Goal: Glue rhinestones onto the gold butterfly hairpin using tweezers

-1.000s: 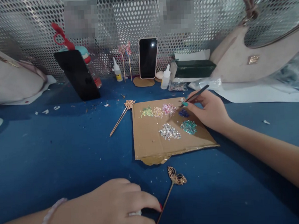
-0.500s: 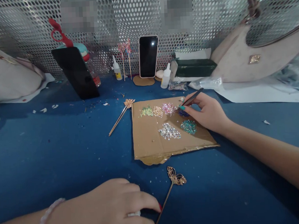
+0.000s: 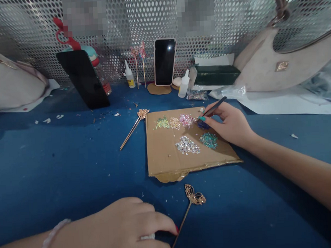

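Across the blue tabletop [image 3: 82,164], I keep my left hand [image 3: 123,226] pinched on a butterfly hairpin [image 3: 194,198], right hand [image 3: 233,123] gripping tweezers [image 3: 214,107].

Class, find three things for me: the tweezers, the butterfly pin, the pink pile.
Tweezers [image 3: 214,107]: head view, dark shaft.
Butterfly pin [image 3: 191,200]: head view, base of wings.
Pink pile [image 3: 186,120]: head view, centre.

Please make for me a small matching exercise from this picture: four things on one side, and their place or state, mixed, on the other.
1. left hand
2. right hand
3. cardboard sheet
4. pale-framed phone

A. stands between two nozzle bottles
B. holds a slim dark tool
C. touches the stem of a butterfly-shaped ornament
D. lies under piles of tiny coloured pieces

Right pairs: 1-C, 2-B, 3-D, 4-A.
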`<action>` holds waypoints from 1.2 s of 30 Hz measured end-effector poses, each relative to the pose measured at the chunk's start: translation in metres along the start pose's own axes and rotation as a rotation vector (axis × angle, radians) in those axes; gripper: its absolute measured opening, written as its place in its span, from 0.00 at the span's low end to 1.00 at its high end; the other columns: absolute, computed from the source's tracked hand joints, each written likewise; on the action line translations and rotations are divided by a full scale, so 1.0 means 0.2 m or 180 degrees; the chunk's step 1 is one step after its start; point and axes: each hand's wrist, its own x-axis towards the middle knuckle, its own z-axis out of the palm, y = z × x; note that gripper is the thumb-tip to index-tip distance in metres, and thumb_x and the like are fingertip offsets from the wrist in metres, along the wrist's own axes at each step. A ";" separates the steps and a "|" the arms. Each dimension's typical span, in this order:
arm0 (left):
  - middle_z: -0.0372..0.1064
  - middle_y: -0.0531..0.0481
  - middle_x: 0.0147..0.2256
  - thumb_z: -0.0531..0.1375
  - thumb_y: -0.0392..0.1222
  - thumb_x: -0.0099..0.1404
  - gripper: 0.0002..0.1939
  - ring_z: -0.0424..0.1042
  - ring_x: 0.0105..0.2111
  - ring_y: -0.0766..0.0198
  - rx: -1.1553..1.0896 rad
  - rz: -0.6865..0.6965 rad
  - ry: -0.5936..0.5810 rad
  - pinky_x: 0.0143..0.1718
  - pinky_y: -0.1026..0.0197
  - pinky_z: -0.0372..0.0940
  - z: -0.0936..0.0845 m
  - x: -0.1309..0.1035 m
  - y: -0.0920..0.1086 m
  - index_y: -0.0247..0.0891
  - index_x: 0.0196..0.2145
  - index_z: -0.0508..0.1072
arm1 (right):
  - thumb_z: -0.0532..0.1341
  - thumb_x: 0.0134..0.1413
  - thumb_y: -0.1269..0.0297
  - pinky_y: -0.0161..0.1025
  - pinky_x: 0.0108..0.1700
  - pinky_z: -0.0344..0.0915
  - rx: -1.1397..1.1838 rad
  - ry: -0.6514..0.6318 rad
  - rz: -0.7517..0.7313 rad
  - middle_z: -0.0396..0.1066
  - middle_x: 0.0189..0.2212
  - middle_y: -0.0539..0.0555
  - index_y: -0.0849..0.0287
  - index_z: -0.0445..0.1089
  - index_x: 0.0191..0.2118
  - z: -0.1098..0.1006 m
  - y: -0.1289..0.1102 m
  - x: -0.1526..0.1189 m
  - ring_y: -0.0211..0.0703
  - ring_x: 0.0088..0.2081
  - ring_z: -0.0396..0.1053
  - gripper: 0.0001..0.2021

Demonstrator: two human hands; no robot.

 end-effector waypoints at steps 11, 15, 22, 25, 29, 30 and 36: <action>0.65 0.52 0.53 0.59 0.47 0.66 0.15 0.68 0.41 0.64 -0.0007 -0.0006 -0.0051 0.46 0.60 0.59 -0.01 0.01 0.00 0.40 0.47 0.63 | 0.61 0.53 0.63 0.44 0.41 0.68 -0.0036 -0.0130 -0.0267 0.72 0.33 0.52 0.60 0.67 0.36 0.00 0.01 -0.01 0.41 0.36 0.71 0.07; 0.65 0.52 0.53 0.59 0.46 0.66 0.14 0.69 0.39 0.64 0.0018 -0.0017 -0.0076 0.46 0.60 0.59 -0.01 0.01 0.00 0.40 0.47 0.63 | 0.61 0.54 0.63 0.45 0.43 0.67 -0.0070 -0.0166 -0.0341 0.72 0.35 0.52 0.60 0.68 0.37 0.00 0.02 -0.01 0.41 0.36 0.71 0.07; 0.66 0.52 0.52 0.56 0.46 0.68 0.10 0.69 0.40 0.64 0.0029 -0.0048 -0.0099 0.44 0.60 0.61 -0.01 0.01 0.01 0.40 0.45 0.64 | 0.62 0.52 0.62 0.47 0.44 0.67 -0.0087 -0.0231 -0.0366 0.73 0.33 0.54 0.58 0.68 0.37 0.00 0.05 -0.02 0.46 0.38 0.71 0.08; 0.67 0.53 0.52 0.55 0.46 0.68 0.10 0.70 0.38 0.65 0.0039 -0.0069 -0.0048 0.43 0.60 0.61 -0.01 0.01 0.01 0.41 0.45 0.64 | 0.62 0.54 0.62 0.45 0.43 0.68 -0.0151 -0.0288 -0.0365 0.72 0.36 0.53 0.60 0.68 0.38 -0.01 0.04 -0.02 0.42 0.38 0.70 0.08; 0.66 0.53 0.52 0.60 0.44 0.64 0.13 0.70 0.39 0.65 0.0039 -0.0036 -0.0137 0.43 0.61 0.61 -0.01 0.01 0.00 0.40 0.45 0.64 | 0.61 0.56 0.61 0.43 0.40 0.69 -0.0213 -0.0333 -0.0366 0.71 0.36 0.52 0.61 0.68 0.40 -0.01 0.04 -0.03 0.40 0.37 0.70 0.09; 0.66 0.54 0.52 0.61 0.43 0.63 0.14 0.70 0.39 0.65 0.0068 -0.0041 -0.0182 0.43 0.61 0.60 -0.01 0.02 0.00 0.40 0.44 0.64 | 0.61 0.56 0.61 0.43 0.40 0.69 -0.0234 -0.0344 -0.0368 0.71 0.36 0.52 0.61 0.68 0.40 -0.01 0.04 -0.03 0.40 0.37 0.70 0.09; 0.67 0.55 0.50 0.56 0.44 0.67 0.09 0.68 0.33 0.65 0.0270 -0.0039 0.0054 0.36 0.59 0.61 0.00 0.03 0.01 0.40 0.44 0.67 | 0.60 0.57 0.58 0.44 0.41 0.68 -0.0402 -0.0262 -0.0444 0.71 0.36 0.52 0.61 0.68 0.39 0.00 0.05 -0.03 0.40 0.37 0.70 0.11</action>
